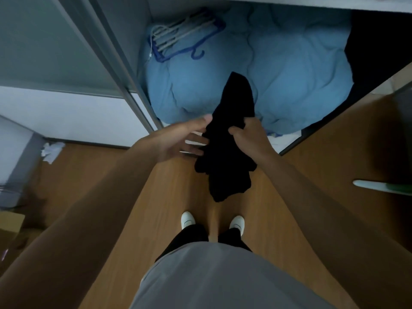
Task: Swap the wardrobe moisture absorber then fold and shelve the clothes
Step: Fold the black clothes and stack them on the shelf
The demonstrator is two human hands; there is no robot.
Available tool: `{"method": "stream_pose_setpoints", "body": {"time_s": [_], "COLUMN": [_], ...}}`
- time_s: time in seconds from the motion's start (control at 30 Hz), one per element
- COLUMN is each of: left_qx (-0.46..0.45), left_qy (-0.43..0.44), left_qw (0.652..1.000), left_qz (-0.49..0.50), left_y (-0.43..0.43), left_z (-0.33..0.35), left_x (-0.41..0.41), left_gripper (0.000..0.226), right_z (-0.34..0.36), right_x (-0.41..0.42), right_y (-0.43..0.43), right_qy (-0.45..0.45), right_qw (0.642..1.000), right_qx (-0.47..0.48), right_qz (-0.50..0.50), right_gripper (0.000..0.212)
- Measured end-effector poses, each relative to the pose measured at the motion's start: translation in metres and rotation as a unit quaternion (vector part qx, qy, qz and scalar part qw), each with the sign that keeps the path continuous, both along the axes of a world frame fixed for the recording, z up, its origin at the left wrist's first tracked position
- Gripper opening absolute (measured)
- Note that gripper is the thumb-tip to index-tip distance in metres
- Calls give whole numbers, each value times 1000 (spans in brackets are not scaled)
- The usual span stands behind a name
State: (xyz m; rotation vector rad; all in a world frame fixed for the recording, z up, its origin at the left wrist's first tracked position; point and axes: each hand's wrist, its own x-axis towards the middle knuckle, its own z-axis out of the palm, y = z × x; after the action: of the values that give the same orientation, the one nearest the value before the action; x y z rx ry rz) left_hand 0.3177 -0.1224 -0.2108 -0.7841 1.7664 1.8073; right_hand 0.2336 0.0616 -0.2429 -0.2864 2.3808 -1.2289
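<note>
Right, head view: your right hand [247, 136] grips the limp black cloth garment [225, 157] dead centre, bunched so it hangs free for folding. Your left hand [178, 141], fingers straight, touches its 9 o'clock edge, probably to spread it. Counts: one garment, one puffy blue quilt [289, 74] at 12, one hanger bundle [185, 36] at 11.

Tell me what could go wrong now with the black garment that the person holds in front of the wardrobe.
1. Only the right hand grips the black fabric garment. The left hand is open at its edge, so the garment may slip onto the brown wooden floor.
2. The garment hangs bunched, so the fold may come out uneven.
</note>
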Motion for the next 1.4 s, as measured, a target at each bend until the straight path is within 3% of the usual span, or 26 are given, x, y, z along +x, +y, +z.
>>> {"method": "stream_pose_setpoints", "body": {"time_s": [0.07,0.13,0.2,0.27,0.33,0.4,0.47,0.5,0.57,0.6,0.67,0.77,0.9,1.0,1.13,1.27,1.4], "left_qx": [117,138,112,126,175,217,252,267,290,298,300,306,300,279,246,261,275], "left_qy": [13,43,72,83,101,127,149,162,196,214,247,281,316,324,339,373,429], "left_qw": [993,986,978,959,941,930,921,917,906,901,895,884,877,877,869,837,797], "left_qz": [10,77,161,241,270,267,257,249,239,232,220,214,205,219,264,302,324], "left_y": [5,12,15,5,-10,-23,-33,-38,-48,-53,-63,-80,-106,-130,-159,-180,-202], "left_z": [-1,3,5,2,6,18,34,44,64,73,91,109,127,142,149,158,193], "left_x": [-3,-16,-27,-31,-28,-25,-27,-29,-35,-38,-43,-47,-58,-71,-96,-136,-196], "left_gripper": [82,79,60,38,29,25,20,18,22,25,28,26,26,27,30,40,38], "right_z": [10,20,29,33,36,33,23,20,12,9,10,39,93,128,161,187,230], "right_x": [7,19,26,24,20,13,0,-4,-7,-4,1,-3,-31,-65,-118,-169,-235], "right_y": [-14,-29,-40,-42,-36,-30,-24,-24,-27,-30,-41,-66,-99,-116,-142,-176,-212], "right_qy": [52,135,165,107,10,2,-35,-117,-331,-415,-467,-403,-312,-290,-283,-249,-210], "right_qw": [996,978,964,966,978,981,978,971,914,868,791,764,772,780,834,844,826], "right_qx": [29,55,48,-7,-110,-192,-169,-143,-160,-222,-378,-495,-539,-543,-470,-472,-523], "right_qz": [69,150,205,237,177,26,-112,-153,-172,-162,-113,-91,-122,-110,-57,-53,20], "right_gripper": [17,14,21,36,38,28,48,68,93,88,60,57,54,50,44,41,36]}}
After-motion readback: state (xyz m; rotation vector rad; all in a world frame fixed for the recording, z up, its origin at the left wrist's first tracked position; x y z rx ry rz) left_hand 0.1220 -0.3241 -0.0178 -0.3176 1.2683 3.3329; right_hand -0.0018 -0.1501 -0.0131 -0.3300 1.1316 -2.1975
